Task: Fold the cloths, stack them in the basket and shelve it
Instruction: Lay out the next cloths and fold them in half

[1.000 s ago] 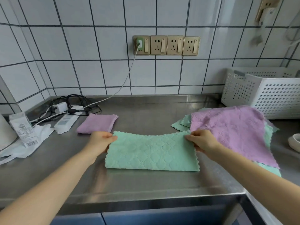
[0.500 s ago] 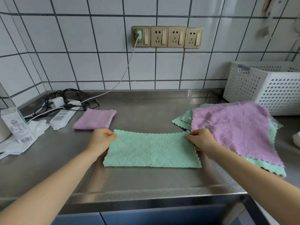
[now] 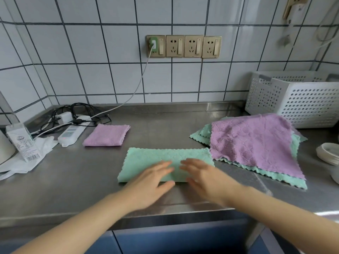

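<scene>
A: Left side? 
B: Folded purple cloth (image 3: 107,135) on tabletop (image 3: 73,173). Left hand (image 3: 152,177) flat, fingers straight, on half-folded green cloth (image 3: 146,158).
A: Right?
B: Right hand (image 3: 200,176) likewise, blurry, probably pressing. Unfolded cloth pile (image 3: 256,143), white perforated basket (image 3: 300,101).

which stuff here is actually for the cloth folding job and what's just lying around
For the job:
half-folded green cloth
folded purple cloth
unfolded cloth pile
white perforated basket

Lying about:
power strip
black cables
small carton
plastic bag
stacked dishes
</scene>
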Demonstrator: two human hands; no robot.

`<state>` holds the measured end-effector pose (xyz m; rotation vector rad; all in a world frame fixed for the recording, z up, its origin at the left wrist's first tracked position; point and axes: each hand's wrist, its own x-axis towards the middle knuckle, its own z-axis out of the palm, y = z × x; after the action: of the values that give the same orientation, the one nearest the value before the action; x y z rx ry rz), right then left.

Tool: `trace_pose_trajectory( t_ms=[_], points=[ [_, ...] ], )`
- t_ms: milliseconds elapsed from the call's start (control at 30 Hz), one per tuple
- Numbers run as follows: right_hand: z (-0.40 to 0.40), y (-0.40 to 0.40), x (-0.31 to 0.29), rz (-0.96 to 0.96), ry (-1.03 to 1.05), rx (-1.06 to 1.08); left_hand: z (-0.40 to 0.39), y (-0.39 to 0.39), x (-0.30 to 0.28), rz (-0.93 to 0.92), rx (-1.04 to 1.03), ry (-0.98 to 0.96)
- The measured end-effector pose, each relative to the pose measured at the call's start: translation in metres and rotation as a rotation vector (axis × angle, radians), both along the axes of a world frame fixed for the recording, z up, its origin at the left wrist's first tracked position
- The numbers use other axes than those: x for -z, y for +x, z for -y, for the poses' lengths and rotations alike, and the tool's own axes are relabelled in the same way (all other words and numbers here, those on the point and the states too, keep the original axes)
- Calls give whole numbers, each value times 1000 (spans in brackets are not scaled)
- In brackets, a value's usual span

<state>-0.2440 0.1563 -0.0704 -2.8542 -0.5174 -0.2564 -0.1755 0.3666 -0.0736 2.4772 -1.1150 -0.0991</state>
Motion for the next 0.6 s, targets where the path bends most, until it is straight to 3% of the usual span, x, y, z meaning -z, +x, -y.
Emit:
trace_pose_trajectory(
  t_ms=[100, 367, 500, 600],
  points=[
    [-3, -9, 16, -57, -38, -94, -8, -12, 13, -22, 38, 147],
    [45, -36, 11, -54, -34, 31, -68, -20, 18, 30, -47, 288],
    [60, -35, 14, 156, -158, 60, -82, -22, 11, 30, -158, 310],
    [62, -28, 19, 284, -317, 45, -81, -24, 3, 130, -292, 441]
  ],
)
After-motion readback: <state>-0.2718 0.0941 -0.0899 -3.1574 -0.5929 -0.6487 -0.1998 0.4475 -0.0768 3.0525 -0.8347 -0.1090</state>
